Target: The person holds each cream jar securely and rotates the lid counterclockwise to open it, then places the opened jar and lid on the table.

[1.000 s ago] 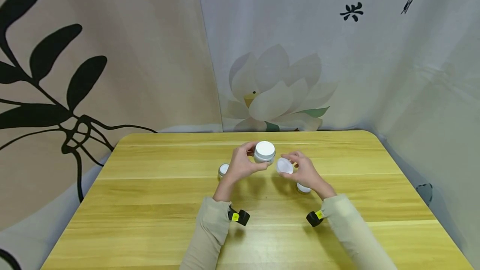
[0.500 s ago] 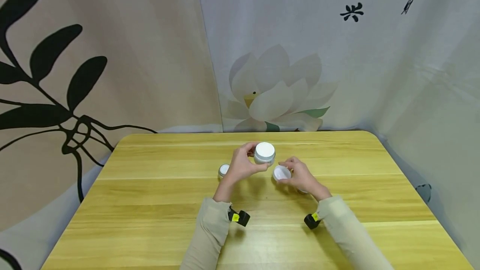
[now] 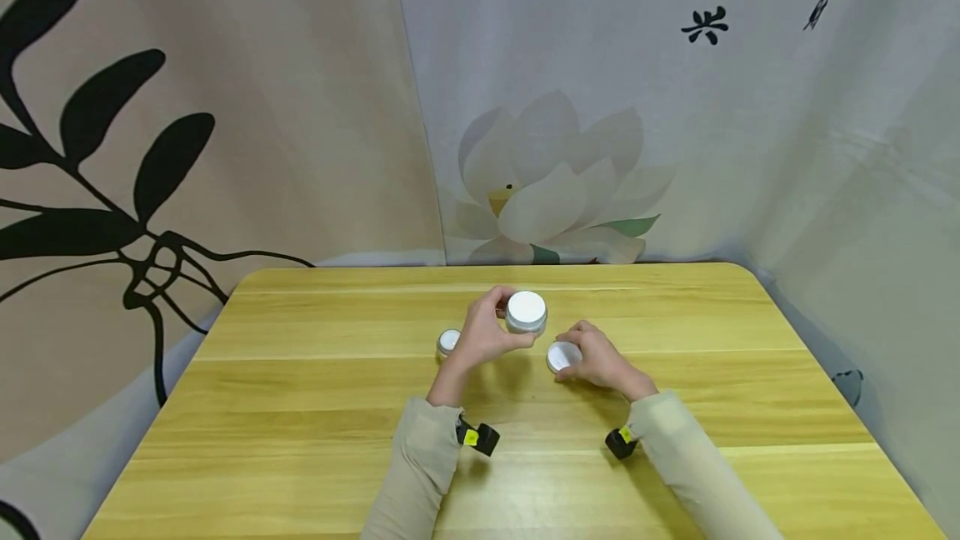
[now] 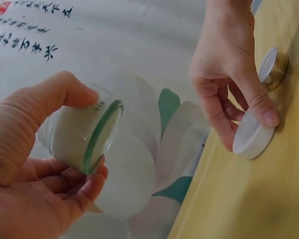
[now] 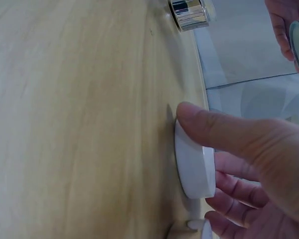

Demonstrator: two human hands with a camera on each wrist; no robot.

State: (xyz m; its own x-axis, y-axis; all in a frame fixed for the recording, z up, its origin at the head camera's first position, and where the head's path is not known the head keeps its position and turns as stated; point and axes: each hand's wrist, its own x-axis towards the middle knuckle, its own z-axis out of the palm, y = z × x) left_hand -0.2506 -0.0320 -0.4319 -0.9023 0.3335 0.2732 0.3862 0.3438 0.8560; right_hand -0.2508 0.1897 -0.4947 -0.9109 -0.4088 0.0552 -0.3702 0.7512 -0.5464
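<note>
My left hand grips a squat cosmetic jar above the table, thumb on one side and fingers on the other. The jar shows a white round top in the head view; in the left wrist view its clear, green-tinged glass base faces the camera. With thumb and fingers my right hand pinches a shallow white lid, hollow side up. It sits low at the tabletop; whether its whole underside touches the wood I cannot tell.
A small jar with a white top stands left of my left hand; its side looks shiny gold in the right wrist view. Beside my right hand is another gold-sided piece. The wooden table ends at a printed curtain.
My right hand has lowered the white lid toward the tabletop and turned it flatter, hollow side up. My left hand has barely moved, with the jar slightly lower.
</note>
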